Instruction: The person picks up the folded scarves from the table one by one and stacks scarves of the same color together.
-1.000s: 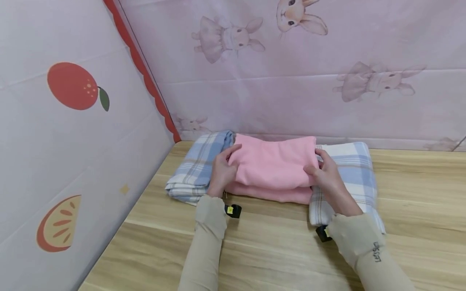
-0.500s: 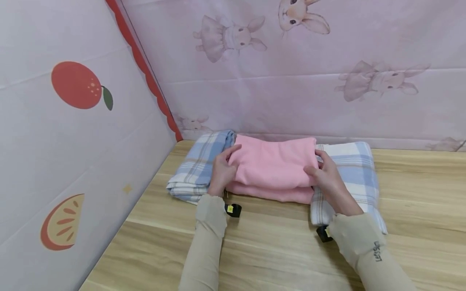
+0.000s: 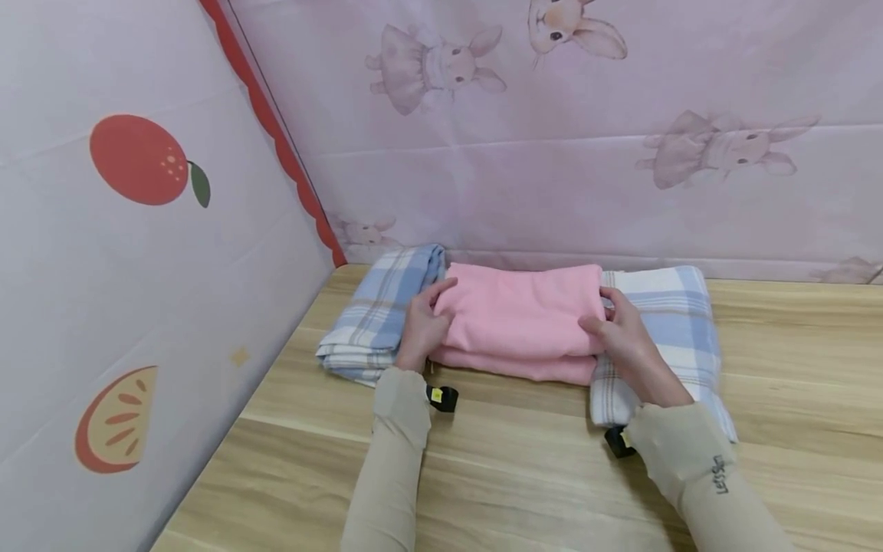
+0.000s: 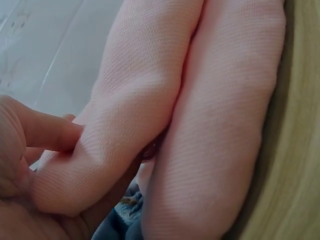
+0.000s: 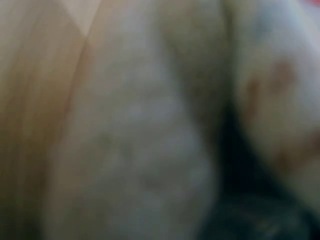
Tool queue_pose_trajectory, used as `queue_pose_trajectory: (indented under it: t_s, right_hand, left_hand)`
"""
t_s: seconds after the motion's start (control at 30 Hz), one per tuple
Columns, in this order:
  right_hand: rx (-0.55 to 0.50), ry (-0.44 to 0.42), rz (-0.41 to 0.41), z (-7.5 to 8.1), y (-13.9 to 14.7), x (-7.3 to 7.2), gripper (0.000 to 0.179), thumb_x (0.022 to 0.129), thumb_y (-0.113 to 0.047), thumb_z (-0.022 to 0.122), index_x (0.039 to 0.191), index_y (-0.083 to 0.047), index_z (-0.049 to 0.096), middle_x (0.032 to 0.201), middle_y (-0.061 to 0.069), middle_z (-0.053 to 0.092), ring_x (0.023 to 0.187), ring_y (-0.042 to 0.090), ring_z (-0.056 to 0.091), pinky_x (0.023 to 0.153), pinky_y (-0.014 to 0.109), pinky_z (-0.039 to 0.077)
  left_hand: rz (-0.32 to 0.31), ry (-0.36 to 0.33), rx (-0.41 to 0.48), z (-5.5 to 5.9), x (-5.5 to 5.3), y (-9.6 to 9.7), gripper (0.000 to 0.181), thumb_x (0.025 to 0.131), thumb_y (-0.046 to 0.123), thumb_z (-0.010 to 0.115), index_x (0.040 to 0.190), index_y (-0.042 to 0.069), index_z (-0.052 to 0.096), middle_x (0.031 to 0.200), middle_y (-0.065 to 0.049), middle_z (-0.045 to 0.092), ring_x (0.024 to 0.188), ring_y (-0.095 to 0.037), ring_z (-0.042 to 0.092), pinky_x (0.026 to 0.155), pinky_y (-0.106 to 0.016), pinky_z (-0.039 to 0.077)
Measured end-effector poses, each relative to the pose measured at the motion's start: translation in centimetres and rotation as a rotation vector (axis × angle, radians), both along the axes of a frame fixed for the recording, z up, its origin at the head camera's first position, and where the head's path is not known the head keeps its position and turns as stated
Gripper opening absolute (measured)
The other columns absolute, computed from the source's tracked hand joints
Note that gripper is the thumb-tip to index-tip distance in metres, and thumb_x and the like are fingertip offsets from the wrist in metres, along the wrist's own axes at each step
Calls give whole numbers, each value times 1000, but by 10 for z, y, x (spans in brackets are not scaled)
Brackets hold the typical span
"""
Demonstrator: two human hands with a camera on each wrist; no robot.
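A folded pink cloth (image 3: 517,307) with a fine ribbed texture lies in two thick layers at the back of the table. My left hand (image 3: 422,326) pinches the left end of its upper layer; in the left wrist view the thumb (image 4: 47,131) presses from one side and fingers pass beneath. At the opposite end my right hand (image 3: 624,333) grips the same layer, thumb in front and fingers behind, partly hidden. A blue-and-white plaid cloth (image 3: 379,307) lies folded beside my left hand. Another folded plaid cloth (image 3: 672,330) lies under my right wrist. The right wrist view is badly blurred.
The wood-grain table (image 3: 524,468) extends toward me and to the right. A pink rabbit-print backdrop (image 3: 552,192) stands directly behind the cloths. A white fruit-print panel (image 3: 207,291) borders the table on the left.
The far edge of the pink cloth's upper layer has sunk slightly. My right hand has shifted very slightly right. Both hands keep their hold, and the plaid cloths stay put.
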State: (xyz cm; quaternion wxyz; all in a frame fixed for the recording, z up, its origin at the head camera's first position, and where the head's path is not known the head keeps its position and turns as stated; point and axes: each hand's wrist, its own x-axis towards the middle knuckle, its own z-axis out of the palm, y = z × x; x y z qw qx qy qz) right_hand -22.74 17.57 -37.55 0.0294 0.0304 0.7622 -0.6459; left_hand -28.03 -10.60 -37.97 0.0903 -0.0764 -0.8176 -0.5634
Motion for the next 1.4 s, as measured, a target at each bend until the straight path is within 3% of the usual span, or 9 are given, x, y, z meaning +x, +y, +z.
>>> queue_pose_trajectory:
  t_s: [0.23,0.43,0.57,0.8,0.93,1.1,1.23,1.33,1.4]
  right_hand:
    - [71,-27,26,-1,-1,-1,68,102,-3,49,157,9,11,148,37,36,124,38,49,95,34,47]
    - [117,-5,65,-3,1,2,62,102,-2,50,152,14,16,145,40,36,125,43,48,103,47,42]
    - [287,51,90,-5,4,3,56,102,-8,54,145,17,28,139,40,42,121,46,50,103,55,41]
    - [659,190,44,-4,4,6,35,96,-17,65,109,12,51,104,35,60,93,47,59,80,59,47]
    - [741,209,8,-3,-1,9,44,94,-19,68,114,15,48,105,39,60,97,55,59,81,61,47]
    - [865,341,-30,-3,-8,13,60,92,-13,71,133,17,38,122,47,46,98,62,55,77,66,50]
    - [970,448,-8,-5,-11,16,36,94,-9,66,122,7,49,136,45,36,114,67,43,84,73,45]
    - [972,401,59,-3,-13,17,21,99,-14,59,112,1,50,145,42,29,130,67,27,96,79,31]
    - [976,333,119,1,-17,15,27,103,-22,54,118,0,49,151,40,24,137,65,17,101,81,21]
  left_hand:
    - [11,-12,13,-3,0,-2,57,81,-19,54,132,2,67,140,-14,60,123,-22,52,98,-33,42]
    - [8,0,-3,-8,-1,-4,55,80,-18,56,132,-2,66,136,-19,61,120,-26,54,101,-37,44]
    - [5,-20,-29,-11,-2,-5,52,81,-15,59,132,-3,64,137,-19,61,124,-28,53,105,-40,42]
    - [4,-24,-155,-11,-3,-5,49,85,-10,63,133,-1,64,138,-19,60,130,-33,51,109,-44,40]
    - [26,-10,-277,-9,0,-4,47,86,-6,68,133,1,65,137,-18,61,130,-35,53,109,-45,41]
    - [24,135,-507,-6,5,2,42,87,-7,69,129,-1,66,135,-23,60,128,-42,52,108,-49,40]
    - [54,328,-643,-3,11,11,29,92,-5,64,120,0,70,136,-28,56,125,-47,51,101,-57,45]
    - [56,457,-692,1,13,20,22,97,1,62,117,1,71,136,-27,57,125,-44,52,102,-56,45]
    - [20,468,-722,5,14,26,23,100,8,61,121,1,70,139,-25,56,130,-42,49,108,-55,39]
